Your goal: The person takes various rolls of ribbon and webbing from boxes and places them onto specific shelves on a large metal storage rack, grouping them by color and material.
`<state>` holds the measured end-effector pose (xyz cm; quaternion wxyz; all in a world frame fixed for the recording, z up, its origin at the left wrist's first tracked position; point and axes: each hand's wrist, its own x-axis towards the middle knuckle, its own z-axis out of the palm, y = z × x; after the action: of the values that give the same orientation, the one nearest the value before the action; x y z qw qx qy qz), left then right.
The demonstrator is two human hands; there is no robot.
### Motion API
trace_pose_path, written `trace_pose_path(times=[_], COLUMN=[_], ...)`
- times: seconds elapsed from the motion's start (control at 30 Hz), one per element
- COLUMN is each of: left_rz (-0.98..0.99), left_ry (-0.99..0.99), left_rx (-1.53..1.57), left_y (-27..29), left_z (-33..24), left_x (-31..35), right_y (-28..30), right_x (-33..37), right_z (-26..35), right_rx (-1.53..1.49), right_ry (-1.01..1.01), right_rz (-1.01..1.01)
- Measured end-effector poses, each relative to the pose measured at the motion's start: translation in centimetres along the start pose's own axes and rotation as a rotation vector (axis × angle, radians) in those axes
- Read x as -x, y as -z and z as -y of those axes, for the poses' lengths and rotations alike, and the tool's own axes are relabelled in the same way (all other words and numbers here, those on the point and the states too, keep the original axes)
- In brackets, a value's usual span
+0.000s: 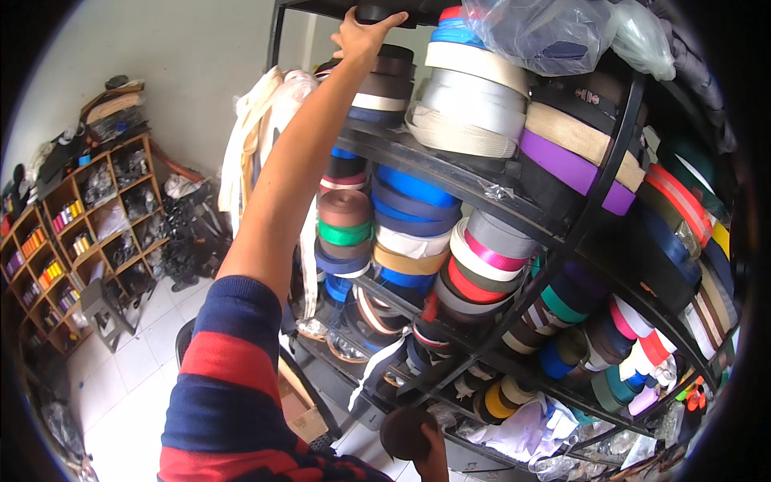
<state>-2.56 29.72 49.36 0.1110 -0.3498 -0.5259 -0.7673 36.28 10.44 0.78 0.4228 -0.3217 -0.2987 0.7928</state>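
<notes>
My left hand (365,36) is raised to the top of the black metal rack, thumb and fingers around the side of a black roll (376,14) that looks like strap or tape. Just below that hand stands a stack of dark webbing rolls (385,76). Low at the bottom edge, my right hand (434,454) grips a dark brown roll (405,432), its flat round side showing. Most of the right forearm is out of sight. White and cream webbing rolls (470,100) are piled right of the left hand.
Shelves of the rack (450,173) hold many coloured webbing rolls, purple, blue, green and red. Clear plastic bags (546,36) hang over the upper right. Pale straps (261,120) dangle at the rack's left end. A cubby shelf (108,201) with thread spools and a grey stool (108,309) stand far left.
</notes>
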Motion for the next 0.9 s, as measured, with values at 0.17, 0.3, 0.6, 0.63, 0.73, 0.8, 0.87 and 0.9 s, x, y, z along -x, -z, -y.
trace_pose_path(times=[0.17,0.3,0.6,0.63,0.73,0.8,0.87,0.9], left_rz=[-0.054,-0.001,-0.003,-0.064,-0.130,0.249,0.356,0.608], left_ry=[-0.155,0.000,-0.214,-0.263,-0.509,-0.491,-0.609,-0.635], left_rx=[-0.315,-0.282,-0.337,-0.387,-0.079,0.137,0.134,0.122], left_y=[-1.6,-1.1,-3.1,-3.2,-1.8,4.8,7.0,9.4], left_z=[3.8,2.3,7.3,7.5,6.5,1.1,2.0,1.5], left_x=[-0.7,0.4,-3.0,-3.2,0.0,8.8,10.9,13.4], right_y=[-0.3,-0.8,-2.0,-2.6,-5.7,-7.0,-9.6,-11.6], right_x=[-0.5,-1.1,-2.3,-2.4,-3.1,-3.9,-5.0,-5.3], right_z=[-1.3,-1.9,-2.9,-2.8,-0.4,2.1,4.4,6.1], right_rx=[-0.006,0.003,0.039,0.062,-0.083,-0.085,-0.152,-0.155], right_ry=[0.002,-0.005,-0.085,-0.103,-0.134,-0.102,-0.081,-0.028], right_rz=[-0.069,-0.032,-0.010,0.028,0.112,0.268,0.375,0.482])
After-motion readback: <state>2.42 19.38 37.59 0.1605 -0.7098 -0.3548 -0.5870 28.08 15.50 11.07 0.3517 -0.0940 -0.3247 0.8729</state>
